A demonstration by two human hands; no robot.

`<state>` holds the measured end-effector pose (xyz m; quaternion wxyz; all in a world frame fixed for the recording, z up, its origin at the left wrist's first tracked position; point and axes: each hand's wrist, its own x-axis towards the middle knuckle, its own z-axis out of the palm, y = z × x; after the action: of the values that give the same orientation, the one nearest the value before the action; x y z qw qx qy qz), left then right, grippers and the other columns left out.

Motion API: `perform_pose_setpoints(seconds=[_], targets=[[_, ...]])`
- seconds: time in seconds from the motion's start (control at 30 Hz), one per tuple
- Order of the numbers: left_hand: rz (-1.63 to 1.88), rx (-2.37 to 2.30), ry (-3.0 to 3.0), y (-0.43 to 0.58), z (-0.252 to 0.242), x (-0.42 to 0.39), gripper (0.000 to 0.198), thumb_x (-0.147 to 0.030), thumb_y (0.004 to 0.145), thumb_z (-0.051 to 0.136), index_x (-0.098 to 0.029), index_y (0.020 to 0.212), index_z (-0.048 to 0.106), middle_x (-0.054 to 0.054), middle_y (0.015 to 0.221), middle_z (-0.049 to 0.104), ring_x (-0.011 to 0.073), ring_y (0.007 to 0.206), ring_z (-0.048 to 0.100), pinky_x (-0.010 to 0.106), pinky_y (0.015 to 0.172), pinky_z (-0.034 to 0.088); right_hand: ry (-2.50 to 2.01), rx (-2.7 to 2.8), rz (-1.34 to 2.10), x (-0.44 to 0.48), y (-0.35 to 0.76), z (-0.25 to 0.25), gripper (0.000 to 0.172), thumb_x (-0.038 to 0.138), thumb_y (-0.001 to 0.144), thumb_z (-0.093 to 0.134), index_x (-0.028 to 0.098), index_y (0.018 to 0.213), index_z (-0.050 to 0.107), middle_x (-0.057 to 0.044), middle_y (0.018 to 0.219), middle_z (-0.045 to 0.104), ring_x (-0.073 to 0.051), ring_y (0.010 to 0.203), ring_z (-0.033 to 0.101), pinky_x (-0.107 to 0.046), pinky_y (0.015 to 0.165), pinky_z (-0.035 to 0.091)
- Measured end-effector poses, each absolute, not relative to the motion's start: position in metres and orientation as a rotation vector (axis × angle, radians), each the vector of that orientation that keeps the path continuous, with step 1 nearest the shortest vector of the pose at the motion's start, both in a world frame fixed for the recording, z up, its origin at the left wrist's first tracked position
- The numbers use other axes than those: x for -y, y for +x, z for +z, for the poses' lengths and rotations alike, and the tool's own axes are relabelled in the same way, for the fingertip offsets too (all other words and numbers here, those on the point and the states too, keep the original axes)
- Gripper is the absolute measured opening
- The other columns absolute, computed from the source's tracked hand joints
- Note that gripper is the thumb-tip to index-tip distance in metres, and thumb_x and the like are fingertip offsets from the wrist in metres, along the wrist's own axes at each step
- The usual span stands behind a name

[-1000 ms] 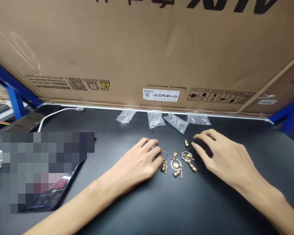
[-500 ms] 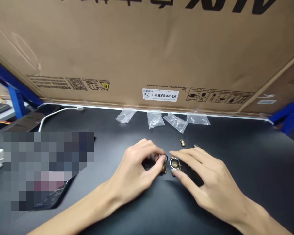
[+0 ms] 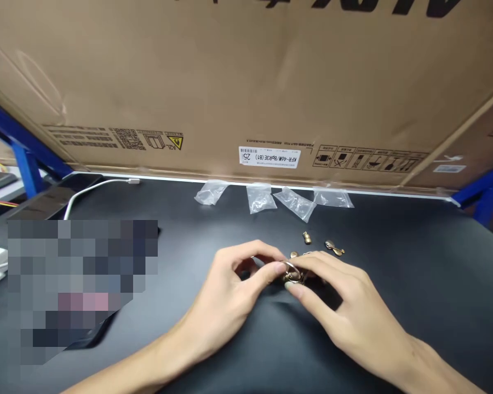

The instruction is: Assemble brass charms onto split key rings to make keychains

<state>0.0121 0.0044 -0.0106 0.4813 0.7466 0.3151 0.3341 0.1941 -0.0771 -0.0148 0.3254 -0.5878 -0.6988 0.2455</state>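
Note:
A silver key ring, tilted, is between my two hands over the black tabletop. My left hand is closed in a pinch, with thumb and forefinger at the ring's left side; a small piece in that pinch is mostly hidden. The ring's right side is gripped by the thumb and fingers of my right hand. A small bronze-coloured charm shows at the ring, partly covered by fingers. Just beyond the fingertips is a round bronze piece. Farther back lie a gourd-shaped charm and a spoon-like metal piece.
Several clear plastic bags lie along the back edge, before a large cardboard box. A white cable runs at the back left. A blurred-out area covers a dark device on the left. Blue frame posts flank the table.
My left hand has moved right, its fingertips now meeting the key ring in my right hand. The ring has tilted, and the spoon-like piece and the round piece have come into view.

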Motion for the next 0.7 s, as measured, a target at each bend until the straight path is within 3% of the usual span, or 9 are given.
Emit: perform_pose_setpoints(seconds=[0.17,0.37,0.53,0.7], targets=[[0.799,-0.732,1.744,0.012,-0.010,-0.003,0.014,-0.023,0.088,0.064,-0.019,0.083,0.076,0.004,0.089,0.064,0.0121,0.071,0.060,0.022,0.060,0.052,-1.483,1.762,0.851,0.077,0.188,-0.010,0.013,0.034,0.097,0.056,0.025,0.096,0.065,-0.002,0.102,0.066,-0.018,0.092,0.061,-0.029,0.085,0.047],[0.681,-0.854,1.576,0.015,-0.003,-0.002,0.016,-0.029,0.087,0.064,-0.017,0.081,0.071,0.002,0.079,0.070,0.0146,0.076,0.062,0.023,0.069,0.050,-1.511,1.707,0.855,0.076,0.188,-0.011,0.016,0.029,0.098,0.051,0.023,0.089,0.063,-0.001,0.095,0.067,-0.017,0.087,0.062,-0.029,0.082,0.046],[0.540,-0.838,1.372,0.013,-0.002,-0.006,0.021,-0.036,0.083,0.069,-0.015,0.083,0.068,-0.001,0.062,0.064,0.0073,0.051,0.048,0.017,0.047,0.036,-1.524,1.713,0.839,0.075,0.190,-0.010,0.012,0.032,0.096,0.055,0.024,0.095,0.063,-0.001,0.097,0.068,-0.018,0.091,0.062,-0.030,0.085,0.047],[0.464,-0.751,1.263,0.011,-0.006,-0.007,0.023,-0.038,0.086,0.067,-0.015,0.088,0.065,0.000,0.064,0.067,0.0049,0.045,0.041,0.016,0.044,0.031,-1.532,1.671,0.819,0.076,0.185,-0.012,0.016,0.031,0.097,0.053,0.024,0.089,0.064,0.000,0.094,0.068,-0.017,0.086,0.062,-0.028,0.083,0.047]])
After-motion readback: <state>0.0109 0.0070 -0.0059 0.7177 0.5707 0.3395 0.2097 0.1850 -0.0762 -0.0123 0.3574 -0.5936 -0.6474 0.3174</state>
